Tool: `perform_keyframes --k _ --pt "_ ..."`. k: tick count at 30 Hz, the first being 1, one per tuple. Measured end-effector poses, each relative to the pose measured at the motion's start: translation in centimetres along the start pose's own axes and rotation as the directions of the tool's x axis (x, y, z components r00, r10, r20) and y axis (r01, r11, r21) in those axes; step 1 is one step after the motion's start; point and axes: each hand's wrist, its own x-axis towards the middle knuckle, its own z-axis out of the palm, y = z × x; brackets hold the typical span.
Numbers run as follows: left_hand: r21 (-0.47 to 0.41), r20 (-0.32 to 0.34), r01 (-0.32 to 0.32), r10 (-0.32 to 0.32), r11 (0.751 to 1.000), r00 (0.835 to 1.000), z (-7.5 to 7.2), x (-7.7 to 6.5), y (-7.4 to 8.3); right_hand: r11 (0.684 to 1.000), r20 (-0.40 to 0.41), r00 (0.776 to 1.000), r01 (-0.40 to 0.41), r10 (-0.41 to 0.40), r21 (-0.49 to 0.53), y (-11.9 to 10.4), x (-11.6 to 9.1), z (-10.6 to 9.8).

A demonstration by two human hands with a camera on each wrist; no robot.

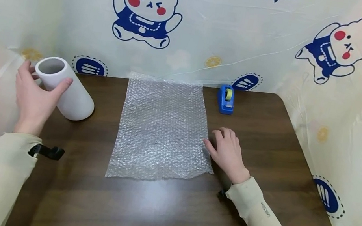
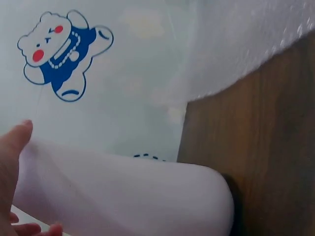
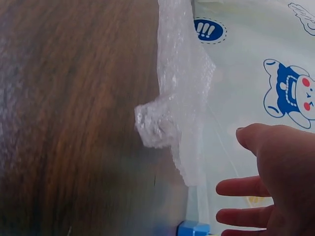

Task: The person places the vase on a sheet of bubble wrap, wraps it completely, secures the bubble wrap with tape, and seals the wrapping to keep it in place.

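Observation:
A white, hollow cylinder like a vase [image 1: 73, 99] is at the left of the table, its round opening facing up. My left hand [image 1: 34, 98] grips it near the rim, thumb on one side and fingers on the other. In the left wrist view, the smooth side of the vase [image 2: 138, 196] stretches away from the thumb. A sheet of bubble wrap [image 1: 163, 134] lies flat in the middle of the table. By its right edge is my right hand [image 1: 228, 153], fingers loosely spread and holding nothing; whether it touches the sheet, I cannot tell.
A blue tape dispenser [image 1: 226, 100] with a yellowish roll stands near the back edge, right of the bubble wrap. The brown wooden table [image 1: 107, 208] has rounded corners. A pale curtain [image 1: 203, 24] printed with cartoon bears hangs around its back and sides.

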Motion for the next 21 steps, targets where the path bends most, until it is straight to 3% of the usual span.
perform_keyframes --k 4,8,21 --pt "-0.012 0.011 -0.015 0.015 1.0 1.0 0.4 0.7 0.0 1.0 0.006 1.0 -0.004 0.004 0.002 0.3 0.0 0.0" --pt "-0.053 0.033 0.01 -0.009 0.999 0.999 0.9 0.9 0.0 1.0 0.003 1.0 0.009 -0.009 0.005 0.4 0.1 0.0" --pt "-0.058 -0.036 0.057 -0.06 0.997 0.998 0.9 1.0 0.2 1.0 0.002 1.0 0.021 -0.021 0.013 0.5 -0.1 0.1"
